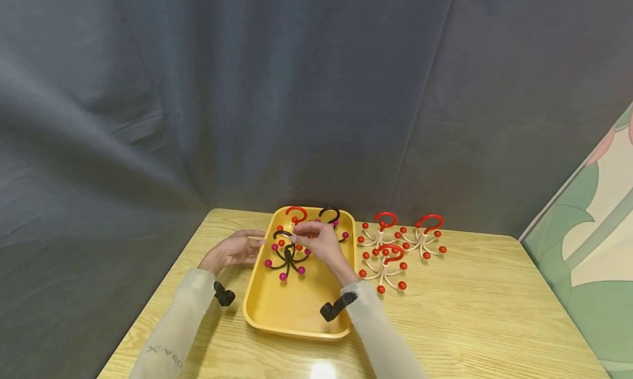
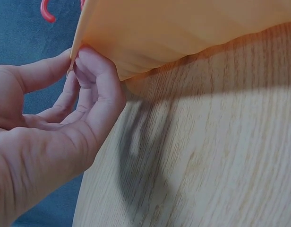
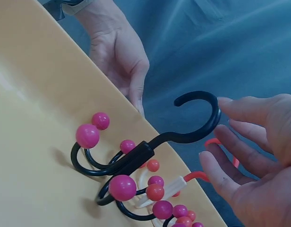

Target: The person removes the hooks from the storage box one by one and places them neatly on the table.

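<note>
A black multi-arm hanger (image 3: 140,153), with a curved hook on top and pink balls on its arm ends, stands in the yellow tray (image 1: 296,307). My right hand (image 1: 321,241) is over the tray, its fingertips right beside that hook and its fingers loosely bent and spread. With thumb and fingers, my left hand (image 2: 74,109) pinches the tray's rim (image 2: 79,35) on the left side. Behind the black hanger in the tray are a white hanger with a red hook (image 1: 296,208) and another black one, its hook (image 1: 330,208) showing past my right hand.
Several white hangers with red hooks and red balls stand on the wooden table right of the tray, such as the far-right hanger (image 1: 422,241). A grey curtain (image 1: 316,93) hangs behind the table. A patterned panel (image 1: 593,247) borders the right side.
</note>
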Available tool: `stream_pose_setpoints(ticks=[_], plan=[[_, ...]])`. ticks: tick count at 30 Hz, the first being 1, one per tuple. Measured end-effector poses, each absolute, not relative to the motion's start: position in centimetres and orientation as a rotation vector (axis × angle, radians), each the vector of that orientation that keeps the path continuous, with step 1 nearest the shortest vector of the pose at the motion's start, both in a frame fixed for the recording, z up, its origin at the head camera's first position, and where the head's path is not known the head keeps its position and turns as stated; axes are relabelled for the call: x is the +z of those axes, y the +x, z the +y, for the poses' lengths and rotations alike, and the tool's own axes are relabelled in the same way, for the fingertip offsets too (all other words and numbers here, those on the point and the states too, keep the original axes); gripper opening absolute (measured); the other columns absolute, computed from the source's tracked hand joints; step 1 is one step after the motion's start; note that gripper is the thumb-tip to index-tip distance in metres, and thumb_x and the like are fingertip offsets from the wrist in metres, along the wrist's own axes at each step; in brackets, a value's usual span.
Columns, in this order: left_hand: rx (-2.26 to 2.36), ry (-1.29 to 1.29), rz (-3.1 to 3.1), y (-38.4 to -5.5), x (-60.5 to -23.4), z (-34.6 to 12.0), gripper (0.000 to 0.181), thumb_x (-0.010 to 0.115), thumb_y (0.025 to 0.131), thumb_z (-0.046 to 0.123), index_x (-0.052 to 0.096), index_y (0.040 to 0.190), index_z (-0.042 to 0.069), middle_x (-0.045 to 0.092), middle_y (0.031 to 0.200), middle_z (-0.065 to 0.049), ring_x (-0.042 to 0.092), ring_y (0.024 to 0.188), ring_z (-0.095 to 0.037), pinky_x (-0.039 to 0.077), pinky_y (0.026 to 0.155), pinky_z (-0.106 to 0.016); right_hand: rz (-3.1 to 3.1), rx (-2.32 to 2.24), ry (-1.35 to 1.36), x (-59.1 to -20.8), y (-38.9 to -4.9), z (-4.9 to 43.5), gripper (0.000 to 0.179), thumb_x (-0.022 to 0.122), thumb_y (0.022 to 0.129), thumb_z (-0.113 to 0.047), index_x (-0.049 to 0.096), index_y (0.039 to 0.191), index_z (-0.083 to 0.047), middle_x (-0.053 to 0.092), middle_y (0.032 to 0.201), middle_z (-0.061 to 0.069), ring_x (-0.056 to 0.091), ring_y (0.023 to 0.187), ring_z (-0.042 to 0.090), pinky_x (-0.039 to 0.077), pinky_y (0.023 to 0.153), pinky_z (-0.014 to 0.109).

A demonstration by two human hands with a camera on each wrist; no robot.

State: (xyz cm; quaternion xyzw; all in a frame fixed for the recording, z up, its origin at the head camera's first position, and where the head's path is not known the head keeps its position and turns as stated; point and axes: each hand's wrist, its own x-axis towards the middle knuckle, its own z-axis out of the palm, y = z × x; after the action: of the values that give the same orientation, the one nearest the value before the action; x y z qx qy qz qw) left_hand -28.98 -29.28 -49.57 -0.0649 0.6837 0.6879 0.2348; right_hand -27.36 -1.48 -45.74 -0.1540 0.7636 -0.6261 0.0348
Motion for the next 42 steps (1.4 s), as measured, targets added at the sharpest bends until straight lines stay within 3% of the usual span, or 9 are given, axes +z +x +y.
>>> stream_pose_setpoints(ticks=[8,14,21,25,42], plan=[[1.9,-0.172,1.849,-29.0,-49.47,-28.9,0.052,0.056,0.107,0.008,0.038,0.155,0.0,0.071,0.122,-0.009,0.072,0.102,-0.019,0.063,0.083,-0.035,2.376,-1.878,-0.445,-46.37,-27.59,-1.87,0.02,0.083,0.09,-0.01,0.082,0.11,-0.007,0.08,0.112,0.011,0.074,0.091,0.013,0.06,0.077,0.026],[1.897,-0.175,1.866,-28.91,-49.37,-29.23,0.053,0.056,0.107,0.008,0.036,0.156,0.0,0.071,0.121,-0.009,0.072,0.101,-0.018,0.063,0.083,-0.034,2.364,-1.872,-0.428,-46.31,-27.65,-2.17,0.016,0.082,0.091,-0.01,0.083,0.106,-0.009,0.081,0.108,0.011,0.072,0.083,0.01,0.063,0.084,0.05],[1.892,-0.181,1.863,-28.91,-49.4,-29.31,0.055,0.057,0.107,0.008,0.036,0.157,0.0,0.068,0.134,-0.017,0.073,0.106,-0.021,0.065,0.086,-0.036,2.382,-1.845,-0.424,-46.15,-27.4,-2.27,0.013,0.083,0.09,-0.009,0.082,0.102,-0.008,0.081,0.106,0.011,0.07,0.082,0.01,0.055,0.07,0.023],[1.883,-0.19,1.865,-28.98,-49.53,-29.35,0.056,0.059,0.107,0.01,0.037,0.157,0.001,0.066,0.138,-0.02,0.074,0.107,-0.022,0.065,0.087,-0.038,2.405,-1.816,-0.425,-46.22,-27.32,-2.27,0.011,0.083,0.09,-0.011,0.083,0.101,-0.009,0.081,0.104,0.009,0.069,0.081,0.011,0.054,0.07,0.023],[1.902,-0.187,1.874,-28.71,-49.35,-29.25,0.054,0.059,0.107,0.009,0.039,0.156,0.0,0.07,0.13,-0.017,0.073,0.102,-0.021,0.065,0.082,-0.035,2.445,-1.773,-0.452,-45.99,-27.12,-2.29,0.012,0.082,0.092,-0.014,0.083,0.102,-0.009,0.082,0.102,0.007,0.07,0.082,0.011,0.056,0.071,0.025]])
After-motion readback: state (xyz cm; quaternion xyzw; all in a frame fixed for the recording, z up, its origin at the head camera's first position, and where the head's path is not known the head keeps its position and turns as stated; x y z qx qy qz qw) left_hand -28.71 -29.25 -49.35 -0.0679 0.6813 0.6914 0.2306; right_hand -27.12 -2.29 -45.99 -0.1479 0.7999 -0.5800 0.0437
